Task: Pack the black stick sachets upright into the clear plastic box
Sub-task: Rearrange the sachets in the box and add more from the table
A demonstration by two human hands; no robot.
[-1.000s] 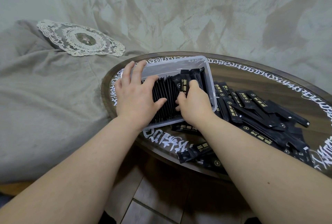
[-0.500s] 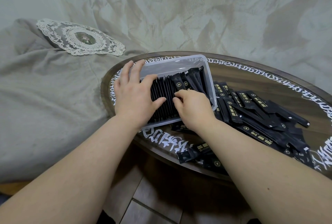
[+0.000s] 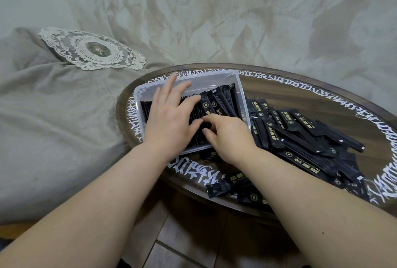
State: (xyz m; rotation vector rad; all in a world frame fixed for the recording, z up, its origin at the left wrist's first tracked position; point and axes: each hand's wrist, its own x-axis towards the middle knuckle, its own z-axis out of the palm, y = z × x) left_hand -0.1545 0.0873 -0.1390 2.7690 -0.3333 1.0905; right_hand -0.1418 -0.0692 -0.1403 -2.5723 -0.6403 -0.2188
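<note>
Many loose sachets [image 3: 300, 136] on round table [image 3: 279, 89], grey bedding [image 3: 53, 128], possibly tiled floor [image 3: 189, 237]

- My round brown table [image 3: 322, 93] has white curly writing all around its edge.
- A big gray cloth [image 3: 53, 128] lies to my left.
- A white lace doily [image 3: 92, 49] sits on it.
- The floor [image 3: 171, 246] under the table has dark tiles.

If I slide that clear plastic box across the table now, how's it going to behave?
The clear plastic box looks thin-walled, so it may flex if pushed by one wall. Its flat base on the glossy table should probably slide, not tip. The leaning sachets at its right end could topple; the left hand lies flat on the upright row.
</note>
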